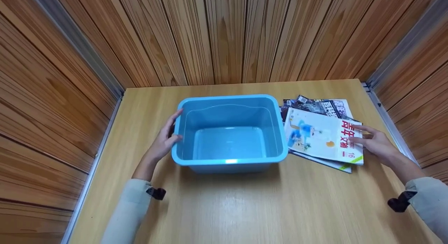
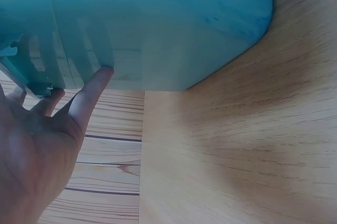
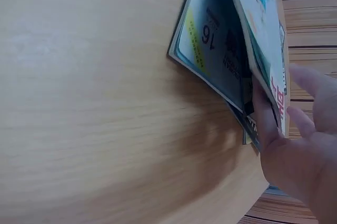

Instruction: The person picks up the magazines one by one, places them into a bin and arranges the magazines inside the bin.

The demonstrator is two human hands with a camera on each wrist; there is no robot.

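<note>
A light blue plastic bin (image 1: 229, 162) stands hollow side up in the middle of the wooden table (image 1: 245, 209). My left hand (image 1: 166, 135) rests flat against the bin's left wall, fingers straight; the left wrist view shows my fingertips (image 2: 102, 74) touching the bin (image 2: 158, 23). To the right lies a small stack of magazines (image 1: 322, 105). My right hand (image 1: 374, 142) pinches the right edge of the top magazine (image 1: 318, 135), white with red characters. In the right wrist view my thumb (image 3: 266, 113) is tucked under that top magazine (image 3: 260, 34), whose edge is raised.
Wood-panelled walls (image 1: 224, 37) close in the table at the back and both sides, with metal rails (image 1: 388, 118) along the side edges. The table's near half shows bare wood.
</note>
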